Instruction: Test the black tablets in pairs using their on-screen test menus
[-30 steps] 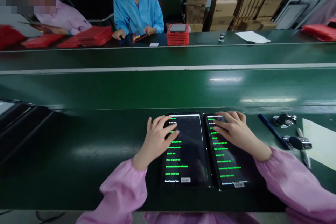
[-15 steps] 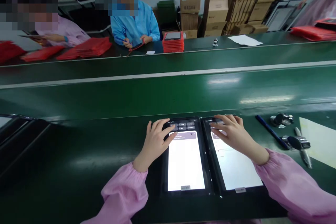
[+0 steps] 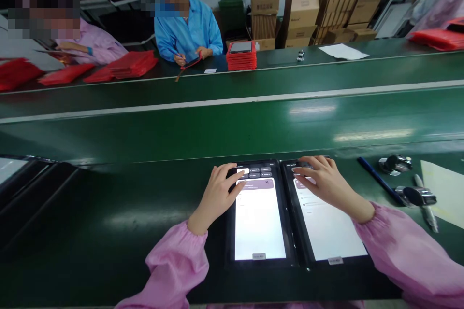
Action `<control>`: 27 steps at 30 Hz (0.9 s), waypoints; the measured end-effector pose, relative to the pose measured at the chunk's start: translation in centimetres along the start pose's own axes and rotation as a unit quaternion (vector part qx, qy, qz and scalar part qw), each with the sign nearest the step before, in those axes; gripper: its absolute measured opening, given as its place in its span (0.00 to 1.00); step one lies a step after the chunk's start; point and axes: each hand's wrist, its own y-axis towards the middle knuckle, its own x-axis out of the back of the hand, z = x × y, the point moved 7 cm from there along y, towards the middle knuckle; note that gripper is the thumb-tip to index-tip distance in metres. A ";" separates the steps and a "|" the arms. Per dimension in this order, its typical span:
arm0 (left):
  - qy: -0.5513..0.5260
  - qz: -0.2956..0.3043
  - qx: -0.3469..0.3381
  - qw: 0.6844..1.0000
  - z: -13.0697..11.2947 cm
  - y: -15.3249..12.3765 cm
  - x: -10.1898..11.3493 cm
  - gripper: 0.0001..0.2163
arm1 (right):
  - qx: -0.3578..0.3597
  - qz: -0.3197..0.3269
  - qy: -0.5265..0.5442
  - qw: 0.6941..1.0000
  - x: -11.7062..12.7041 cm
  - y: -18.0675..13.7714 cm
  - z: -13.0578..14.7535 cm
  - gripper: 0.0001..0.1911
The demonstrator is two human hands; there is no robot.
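Two black tablets with lit screens lie side by side on the dark green bench. My left hand [image 3: 221, 189] rests over the upper left corner of the left tablet [image 3: 259, 222], fingers apart, the index fingertip at the row of grey buttons near the top. A button under that finger is lit white. Over the top of the right tablet [image 3: 333, 231] is my right hand [image 3: 324, 178], its fingers spread and holding nothing. Part of that screen is hidden by the hand and pink sleeve. A small label sits at the lower edge of each tablet.
Right of the tablets lie a blue pen [image 3: 380, 181], two metal-and-black devices, one being a round-based piece [image 3: 395, 164], a white marker-like stick [image 3: 428, 210] and a pale sheet [image 3: 445, 193]. Across the green conveyor [image 3: 181, 133], two people handle devices near red stacks [image 3: 241, 57].
The view has shifted slightly. A button under my left index finger has turned white, and small content shows on the left screen. My hands keep nearly the same places.
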 end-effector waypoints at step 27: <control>-0.315 -0.079 0.230 0.917 3.6 1.9 -2.3 0.29 | -0.348 -0.086 0.539 0.762 -2.0 -4.8 -10.0 0.25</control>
